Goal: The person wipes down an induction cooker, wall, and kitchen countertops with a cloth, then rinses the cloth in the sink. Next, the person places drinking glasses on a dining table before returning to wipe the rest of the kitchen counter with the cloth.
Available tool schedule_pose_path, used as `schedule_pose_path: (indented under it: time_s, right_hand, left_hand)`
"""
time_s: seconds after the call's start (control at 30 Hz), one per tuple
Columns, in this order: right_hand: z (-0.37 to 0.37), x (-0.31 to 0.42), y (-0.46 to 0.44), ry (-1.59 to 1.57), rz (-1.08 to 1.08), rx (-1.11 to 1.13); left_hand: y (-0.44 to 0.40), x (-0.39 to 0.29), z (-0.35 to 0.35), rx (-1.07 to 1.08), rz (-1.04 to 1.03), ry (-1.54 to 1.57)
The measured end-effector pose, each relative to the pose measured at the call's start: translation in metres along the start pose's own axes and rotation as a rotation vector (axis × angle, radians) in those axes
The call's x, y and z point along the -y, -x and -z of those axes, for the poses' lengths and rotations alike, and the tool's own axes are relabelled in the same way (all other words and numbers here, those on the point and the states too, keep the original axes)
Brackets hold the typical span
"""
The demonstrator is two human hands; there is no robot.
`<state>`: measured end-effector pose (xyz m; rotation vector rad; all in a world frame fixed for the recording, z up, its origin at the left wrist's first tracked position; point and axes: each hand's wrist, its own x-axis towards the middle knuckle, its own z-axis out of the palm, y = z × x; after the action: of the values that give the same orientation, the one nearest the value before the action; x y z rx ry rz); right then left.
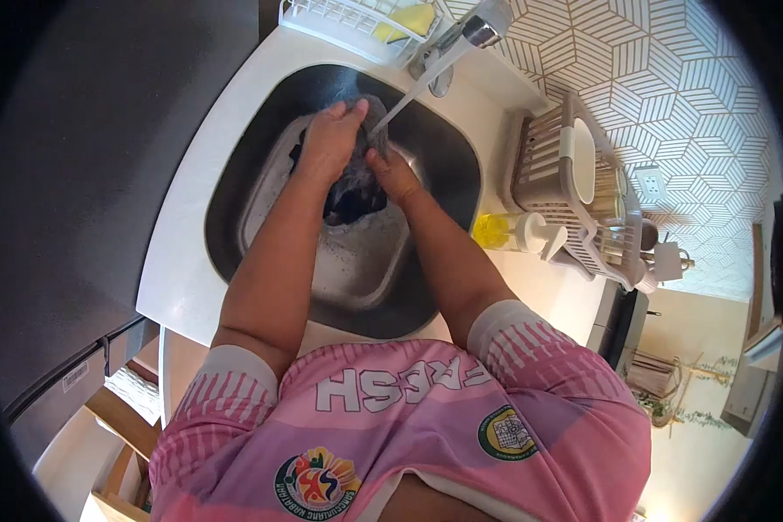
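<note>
Both my hands hold a wet grey cloth [375,115] under the running faucet [485,26]. My left hand [332,139] is closed round its left side, and my right hand [394,174] grips its lower right part. The water stream lands on the cloth between them. Just below my hands, a dark wet cloth [357,204] lies in a metal basin [344,270] with suds in it. The basin is inside the dark sink [448,165]. My fingertips are partly hidden by the grey cloth.
Right of the sink stand a bottle of yellow liquid [493,230] with a white pump and a beige dish rack [548,165]. A white wire rack [357,19] with a yellow sponge [406,22] is behind the sink. A dark appliance panel [104,174] borders the counter's left side.
</note>
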<state>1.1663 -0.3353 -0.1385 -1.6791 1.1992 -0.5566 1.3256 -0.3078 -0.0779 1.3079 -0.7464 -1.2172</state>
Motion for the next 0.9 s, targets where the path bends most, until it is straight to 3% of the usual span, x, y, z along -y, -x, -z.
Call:
schedule_pose_path:
  time_s: [0.03,0.07,0.1,0.13,0.17,0.23,0.3,0.37,0.47,0.6,0.63,0.67,0.73,0.83,0.87,0.9]
  right_hand:
    - [-0.003,-0.011,0.003,-0.200,-0.080,0.044]
    - [-0.006,-0.012,0.005,-0.403,-0.159,0.089]
    - [-0.007,-0.012,0.001,-0.406,-0.160,0.092]
    - [-0.006,-0.010,-0.008,-0.669,-0.218,0.061]
    - [-0.003,-0.004,-0.016,-0.930,-0.275,0.026]
    - [-0.006,0.012,-0.037,-1.042,-0.191,0.033]
    - [-0.021,0.036,-0.038,-1.150,-0.110,0.046]
    - [-0.044,0.068,-0.016,-0.284,0.452,-0.230]
    - [-0.070,0.079,0.018,-0.054,0.649,-0.319]
    - [-0.054,0.058,-0.018,0.044,0.597,-0.447]
    - [-0.039,0.060,-0.033,0.025,0.344,-0.425]
    - [-0.029,0.062,-0.042,0.004,0.096,-0.399]
    - [-0.028,0.064,-0.040,0.110,0.154,-0.418]
    - [-0.037,0.075,-0.012,0.223,0.218,-0.409]
    - [-0.045,0.077,-0.004,0.218,0.225,-0.392]
    - [-0.049,0.077,0.000,0.147,0.197,-0.351]
  left_hand:
    - [0.002,-0.005,-0.001,-0.006,0.028,0.196]
    - [-0.002,0.000,0.000,-0.010,0.029,0.196]
    - [-0.006,0.004,0.002,-0.052,0.060,0.462]
    - [-0.009,0.008,0.003,-0.092,0.089,0.727]
    - [-0.004,0.004,0.004,-0.091,0.089,0.724]
    - [0.010,-0.009,0.005,-0.174,0.486,1.121]
    - [-0.002,0.028,-0.004,-0.066,0.513,1.094]
    - [-0.016,0.074,-0.006,0.071,0.454,1.129]
    - [-0.043,0.137,-0.008,0.179,0.433,1.137]
    - [-0.066,0.188,-0.006,0.385,0.403,1.107]
    - [-0.007,0.064,-0.015,0.018,0.419,0.705]
    - [0.002,0.050,-0.023,0.021,0.415,0.699]
    - [0.005,0.037,-0.030,-0.062,0.612,0.577]
    - [-0.014,0.097,-0.009,-0.020,0.412,0.696]
    - [-0.011,0.092,-0.005,0.014,0.287,0.820]
    - [-0.010,0.087,-0.005,0.011,0.286,0.821]
